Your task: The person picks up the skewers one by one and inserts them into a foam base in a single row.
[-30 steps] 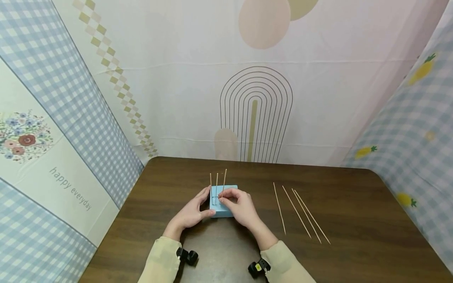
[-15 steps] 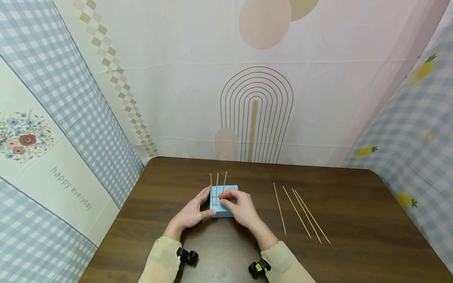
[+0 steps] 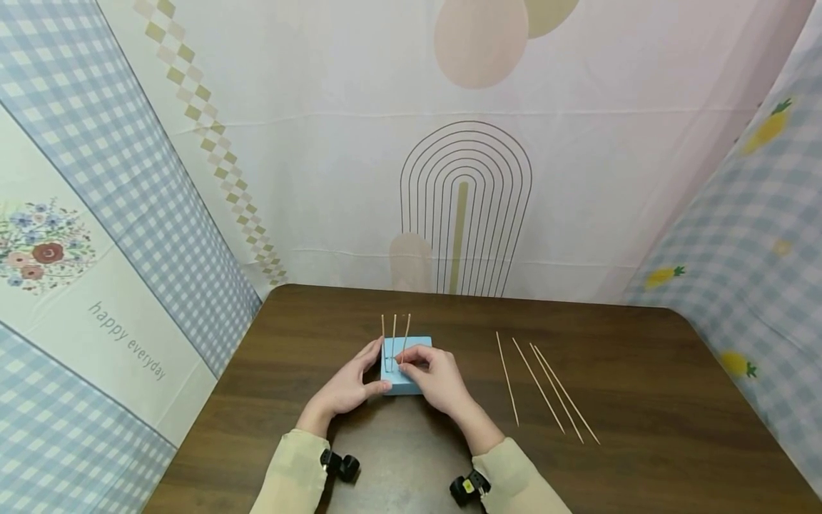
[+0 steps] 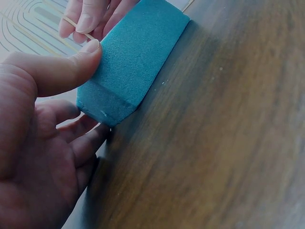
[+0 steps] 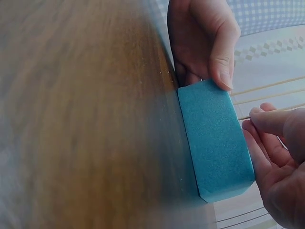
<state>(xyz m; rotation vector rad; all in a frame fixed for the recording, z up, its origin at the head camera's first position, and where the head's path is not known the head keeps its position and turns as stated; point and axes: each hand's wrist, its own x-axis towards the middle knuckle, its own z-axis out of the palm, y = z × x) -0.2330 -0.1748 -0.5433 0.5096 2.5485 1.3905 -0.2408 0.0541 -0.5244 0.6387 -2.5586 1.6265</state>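
Three sticks [image 3: 394,339] stand in the blue block [image 3: 404,387] on the counter [image 3: 642,371], the third stick [image 3: 407,334] now slightly lower and, I judge, seated deeper, while the right hand [image 3: 439,373] pinches it and the left hand [image 3: 347,385] grips the block.

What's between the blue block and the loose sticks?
The head view shows the right hand over the right edge of the blue block, then bare table up to the loose sticks.
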